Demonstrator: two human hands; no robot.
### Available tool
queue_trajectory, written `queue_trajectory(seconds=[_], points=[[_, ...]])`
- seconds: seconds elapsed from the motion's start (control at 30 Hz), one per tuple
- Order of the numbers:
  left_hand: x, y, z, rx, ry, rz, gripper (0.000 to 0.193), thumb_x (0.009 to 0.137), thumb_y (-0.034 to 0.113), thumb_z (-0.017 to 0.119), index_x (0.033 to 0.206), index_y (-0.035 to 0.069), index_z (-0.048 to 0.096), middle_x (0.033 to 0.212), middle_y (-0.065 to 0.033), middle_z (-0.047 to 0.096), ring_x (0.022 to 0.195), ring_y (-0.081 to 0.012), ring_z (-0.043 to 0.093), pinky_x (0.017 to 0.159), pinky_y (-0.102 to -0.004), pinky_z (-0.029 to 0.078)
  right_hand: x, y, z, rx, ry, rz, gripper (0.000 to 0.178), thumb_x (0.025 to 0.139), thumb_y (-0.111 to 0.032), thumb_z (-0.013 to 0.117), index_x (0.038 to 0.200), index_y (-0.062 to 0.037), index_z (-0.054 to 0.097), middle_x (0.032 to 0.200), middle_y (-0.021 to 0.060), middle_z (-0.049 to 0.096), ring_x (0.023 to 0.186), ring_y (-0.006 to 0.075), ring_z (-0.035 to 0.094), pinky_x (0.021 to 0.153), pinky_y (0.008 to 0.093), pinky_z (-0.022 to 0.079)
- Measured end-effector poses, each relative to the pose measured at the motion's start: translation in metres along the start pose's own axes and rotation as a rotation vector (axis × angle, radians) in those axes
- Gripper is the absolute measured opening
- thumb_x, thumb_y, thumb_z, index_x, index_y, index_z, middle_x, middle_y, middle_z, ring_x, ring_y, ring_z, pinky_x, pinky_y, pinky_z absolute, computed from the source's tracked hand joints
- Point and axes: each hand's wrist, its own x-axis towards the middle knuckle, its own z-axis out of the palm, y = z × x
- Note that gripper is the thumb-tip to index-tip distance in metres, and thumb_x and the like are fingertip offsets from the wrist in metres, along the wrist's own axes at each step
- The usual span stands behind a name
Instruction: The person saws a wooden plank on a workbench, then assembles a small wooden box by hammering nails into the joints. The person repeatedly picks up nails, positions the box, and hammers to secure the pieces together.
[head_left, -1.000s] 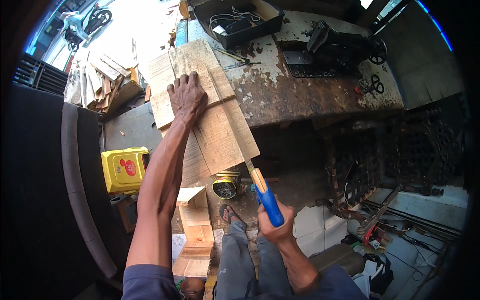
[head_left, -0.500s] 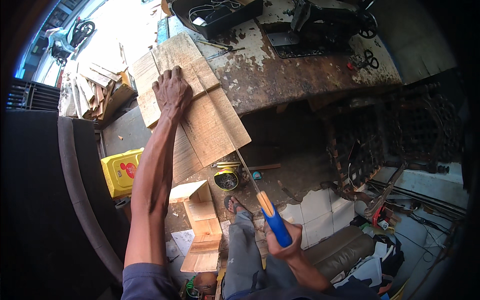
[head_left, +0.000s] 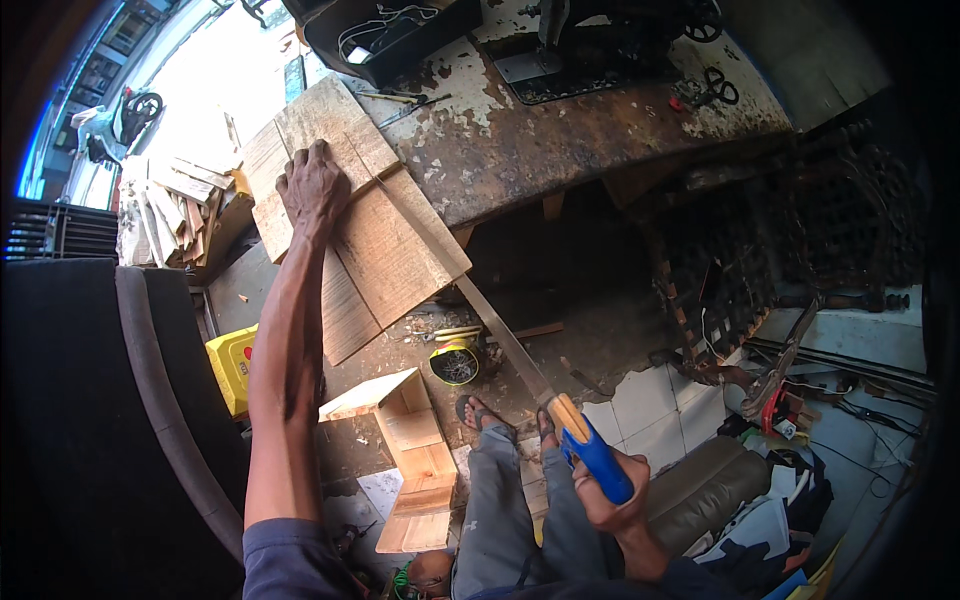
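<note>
My left hand (head_left: 315,195) presses down with bent fingers on a panel of pale wooden boards (head_left: 395,255), which hangs partly over the bench's edge. In my right hand (head_left: 610,505), the fingers wrap round the blue and wood-coloured handle of a handsaw (head_left: 510,345). The saw slants up leftward from my right hand to the panel's near right corner, its blade lying along the wood. How deep its teeth sit in the board I cannot tell.
The worn workbench (head_left: 520,165) carries a black sewing machine (head_left: 570,75), scissors (head_left: 715,88) and a black tray (head_left: 400,40). Below stand a small tub of nails (head_left: 455,364), a wooden frame piece (head_left: 412,430) and a yellow case (head_left: 230,370). Wood scraps (head_left: 185,205) lie left.
My right hand has drawn the saw back, down and to the right, so more blade shows beyond the board. My left hand stays on the panel; the whole view has shifted slightly.
</note>
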Motion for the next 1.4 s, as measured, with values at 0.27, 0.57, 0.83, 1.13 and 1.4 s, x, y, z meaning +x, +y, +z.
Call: queue_trajectory(seconds=[0.27, 0.57, 0.83, 1.13, 1.4], points=[[-0.004, 0.006, -0.006, -0.012, 0.026, 0.033, 0.042, 0.1, 0.027, 0.043, 0.136, 0.012, 0.059, 0.134, -0.0157, 0.062, 0.128, -0.0335, 0.056, 0.109, -0.0531, 0.034, -0.004, 0.01, 0.002, -0.114, 0.021, -0.23, 0.007, 0.068, 0.0, 0.066, 0.075, 0.0007, 0.064, 0.076, 0.0175, 0.069, 0.053, 0.0268, 0.067, 0.05, 0.0324, 0.052], [-0.004, 0.004, -0.01, -0.037, 0.014, 0.058, 0.048, 0.093, 0.024, 0.049, 0.138, 0.009, 0.058, 0.132, -0.0153, 0.063, 0.126, -0.0308, 0.057, 0.108, -0.0507, 0.035, 0.102, 0.047, -0.019, -0.42, 0.197, -0.44, 0.02, 0.067, -0.004, 0.067, 0.085, 0.0019, 0.067, 0.066, 0.0147, 0.062, 0.055, 0.0332, 0.065, 0.058, 0.0367, 0.054], [-0.006, 0.013, -0.012, -0.167, 0.0, 0.146, 0.047, 0.09, 0.02, 0.052, 0.135, 0.009, 0.058, 0.13, -0.0158, 0.062, 0.128, -0.0313, 0.054, 0.111, -0.0485, 0.033, 0.283, 0.089, -0.065, -1.196, -0.064, -0.459, 0.046, 0.07, -0.001, 0.077, 0.113, -0.0033, 0.06, 0.107, 0.0133, 0.062, 0.107, 0.032, 0.061, 0.094, 0.0433, 0.047], [-0.035, 0.008, -0.033, -0.146, -0.044, 0.093, 0.052, 0.088, 0.017, 0.054, 0.138, 0.008, 0.053, 0.135, -0.0163, 0.057, 0.132, -0.0328, 0.049, 0.119, -0.0501, 0.027, 0.358, -0.007, 0.067, -0.339, -0.235, -0.274, 0.041, 0.09, -0.013, 0.069, 0.127, 0.0031, 0.061, 0.125, 0.023, 0.06, 0.116, 0.0448, 0.06, 0.098, 0.0481, 0.05], [-0.032, 0.009, -0.029, -0.165, -0.065, 0.093, 0.056, 0.085, 0.017, 0.059, 0.14, 0.007, 0.053, 0.135, -0.0155, 0.056, 0.133, -0.0335, 0.048, 0.12, -0.05, 0.026, 0.445, -0.027, 0.186, -0.449, -0.325, -0.259, 0.038, 0.096, -0.02, 0.064, 0.128, -0.0004, 0.064, 0.119, 0.0238, 0.062, 0.112, 0.0421, 0.062, 0.096, 0.0469, 0.051]])
